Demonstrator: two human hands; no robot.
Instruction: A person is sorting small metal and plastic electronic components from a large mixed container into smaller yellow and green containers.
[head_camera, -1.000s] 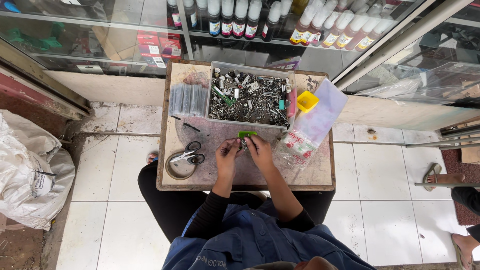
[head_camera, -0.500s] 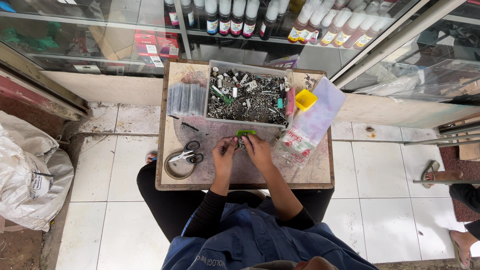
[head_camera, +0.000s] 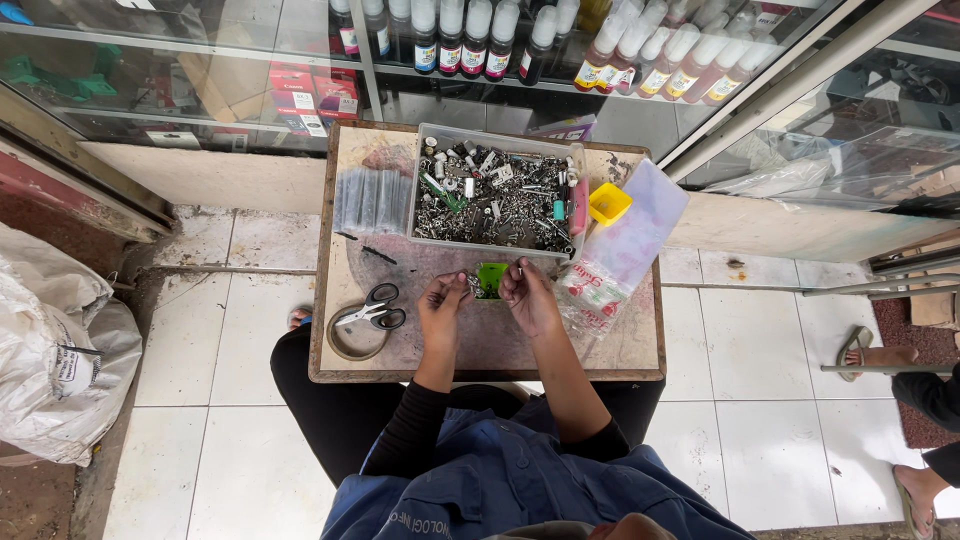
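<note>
Over the small wooden table (head_camera: 640, 350), my left hand (head_camera: 441, 305) and my right hand (head_camera: 527, 296) are close together. Between them lies a small green part (head_camera: 491, 279) with tiny metal pieces beside it. Both hands pinch at this cluster with bent fingers; what each fingertip grips is too small to tell. Just beyond the hands stands a clear plastic tray (head_camera: 495, 195) full of several small metal and plastic parts.
Scissors (head_camera: 372, 312) lie on a tape ring (head_camera: 345, 345) at the table's left. Clear small bags (head_camera: 371, 200) sit left of the tray; a yellow cup (head_camera: 608, 203) and plastic bags (head_camera: 620, 255) on the right. Glass cabinet with bottles (head_camera: 480, 40) behind. White sack (head_camera: 55, 350) left; another person's sandalled foot (head_camera: 860, 350) right.
My hands have stayed at the green part, with only small finger shifts; the view is nearly unchanged.
</note>
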